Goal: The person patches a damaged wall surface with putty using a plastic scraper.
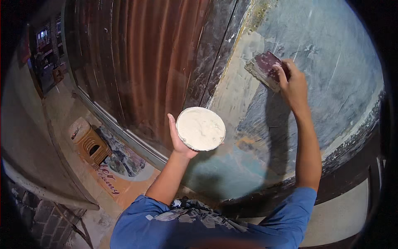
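Head view, paste-filled tub (208,148), left fingers (172,126) mostly hidden beneath

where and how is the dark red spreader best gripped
Grip the spreader by its right end, probably, coming from the right with the thumb on its flat face, as the right hand does: the opposite, lower-left edge is coated in paste.

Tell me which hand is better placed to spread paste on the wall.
The right hand, probably: it holds the maroon scraper, its edge caked, up at the blue-grey wall. The left hand is occupied supporting the round container of pale paste.
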`<act>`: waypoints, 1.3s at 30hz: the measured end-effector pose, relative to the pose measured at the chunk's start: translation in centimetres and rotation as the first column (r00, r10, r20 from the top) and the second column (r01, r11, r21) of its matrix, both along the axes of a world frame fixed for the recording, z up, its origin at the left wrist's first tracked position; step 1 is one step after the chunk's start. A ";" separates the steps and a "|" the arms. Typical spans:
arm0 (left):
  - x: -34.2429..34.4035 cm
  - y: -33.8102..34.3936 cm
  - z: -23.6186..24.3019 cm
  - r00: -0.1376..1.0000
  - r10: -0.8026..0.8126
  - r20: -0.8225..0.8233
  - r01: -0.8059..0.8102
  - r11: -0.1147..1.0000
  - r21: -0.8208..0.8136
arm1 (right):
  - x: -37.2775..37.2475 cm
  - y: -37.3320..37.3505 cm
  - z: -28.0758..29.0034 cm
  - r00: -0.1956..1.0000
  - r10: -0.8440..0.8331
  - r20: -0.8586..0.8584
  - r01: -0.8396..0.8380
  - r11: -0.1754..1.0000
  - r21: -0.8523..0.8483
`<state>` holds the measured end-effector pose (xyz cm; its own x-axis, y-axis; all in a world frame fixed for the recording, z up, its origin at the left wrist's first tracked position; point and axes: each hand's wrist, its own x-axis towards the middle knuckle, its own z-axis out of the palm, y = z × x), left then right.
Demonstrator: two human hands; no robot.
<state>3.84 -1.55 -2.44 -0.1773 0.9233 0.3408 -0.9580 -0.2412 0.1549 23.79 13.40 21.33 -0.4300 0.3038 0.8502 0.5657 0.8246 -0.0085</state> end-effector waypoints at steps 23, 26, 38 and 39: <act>-0.5 0.4 -0.3 0.999 0.041 -0.012 -0.041 0.999 -0.016 | -1.0 -0.4 0.0 1.000 -0.021 0.008 0.021 0.995 0.099; -0.4 0.4 -0.1 0.998 0.053 -0.023 -0.053 0.998 -0.027 | -0.8 -1.1 1.9 0.996 0.005 -0.094 -0.001 0.999 0.040; -0.9 0.8 -0.8 0.997 0.061 -0.037 -0.062 0.998 -0.023 | -0.6 0.3 3.1 0.975 0.153 -0.161 -0.160 0.987 -0.029; -0.8 0.5 -0.5 0.998 0.061 -0.034 -0.062 0.998 -0.018 | -0.5 0.4 3.1 0.971 0.171 -0.166 -0.183 0.981 -0.059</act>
